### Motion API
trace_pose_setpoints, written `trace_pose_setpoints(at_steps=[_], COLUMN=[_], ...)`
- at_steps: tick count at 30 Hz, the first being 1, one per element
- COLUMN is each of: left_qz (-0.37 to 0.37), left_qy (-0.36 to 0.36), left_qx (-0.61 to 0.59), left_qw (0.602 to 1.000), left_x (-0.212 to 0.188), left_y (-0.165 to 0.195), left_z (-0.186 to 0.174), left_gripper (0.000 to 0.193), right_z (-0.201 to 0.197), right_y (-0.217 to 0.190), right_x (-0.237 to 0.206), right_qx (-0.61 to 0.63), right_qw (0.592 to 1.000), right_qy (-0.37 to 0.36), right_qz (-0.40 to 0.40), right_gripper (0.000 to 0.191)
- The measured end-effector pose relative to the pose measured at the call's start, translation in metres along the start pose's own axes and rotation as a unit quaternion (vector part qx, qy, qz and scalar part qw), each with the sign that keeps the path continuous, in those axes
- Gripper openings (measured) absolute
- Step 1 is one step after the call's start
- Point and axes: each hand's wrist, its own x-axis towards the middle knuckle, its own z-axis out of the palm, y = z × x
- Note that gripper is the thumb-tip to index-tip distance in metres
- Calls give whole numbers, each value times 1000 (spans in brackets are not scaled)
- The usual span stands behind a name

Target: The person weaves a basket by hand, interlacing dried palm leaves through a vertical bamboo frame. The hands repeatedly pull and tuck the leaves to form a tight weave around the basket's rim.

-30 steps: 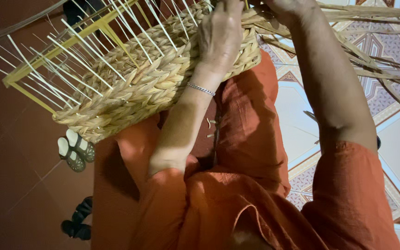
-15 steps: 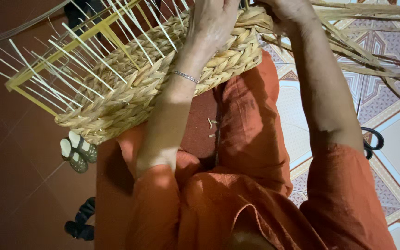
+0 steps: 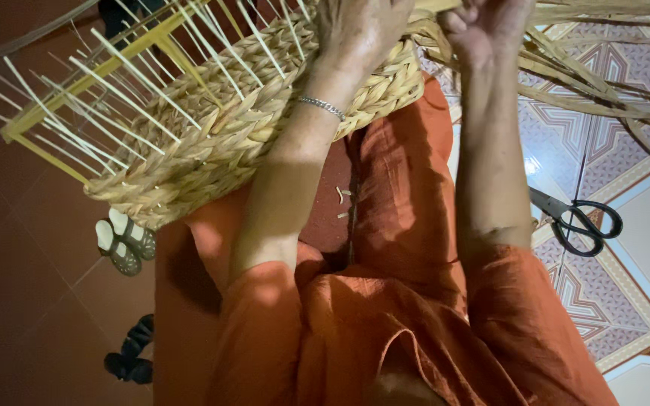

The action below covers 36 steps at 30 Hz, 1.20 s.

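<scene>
Here the weave is mid-row; left hand (image 3: 359, 34) rests on the basket (image 3: 242, 131), grip unclear; right hand (image 3: 487, 30) clenches strands (image 3: 603, 98); next calls for tucking between stakes (image 3: 114, 98).

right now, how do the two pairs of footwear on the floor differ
The pale sandals are light cream with dotted soles, lying close under the basket. The dark sandals are black, hard to make out in the shadow, and lie nearer the bottom of the view. The pale pair shows its footbeds clearly; the dark pair's shape is too dim to tell. Both sit as pairs on the brown floor tiles beside the orange-clothed leg.
</scene>
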Motion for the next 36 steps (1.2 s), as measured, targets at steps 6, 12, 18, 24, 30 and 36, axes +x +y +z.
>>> trace_pose_setpoints(at_steps=[6,12,18,24,30,36], left_qz=[81,-18,155,-100,95,-158], left_qy=[25,32,-10,-239,-112,-121], left_qx=[55,17,135,-60,35,-73], left_qw=[995,999,979,964,989,977], left_x=[-2,5,1,-33,-94,-142], left_y=[-5,-8,-18,-45,-94,-114], left_z=[13,21,-12,-124,-256,-332], left_gripper=[31,28,30,37,43,31], right_z=[10,-15,-36,-7,35,69], right_y=[-10,1,7,31,92,162], right_x=[-10,18,6,-21,-32,-4], right_qx=[-254,119,14,-202,-288,-392], right_qw=[964,972,997,979,950,910], right_qy=[69,189,70,-25,-113,-137], right_qz=[-28,-68,-9,-7,50,9], right_gripper=[27,24,31,30,33,21])
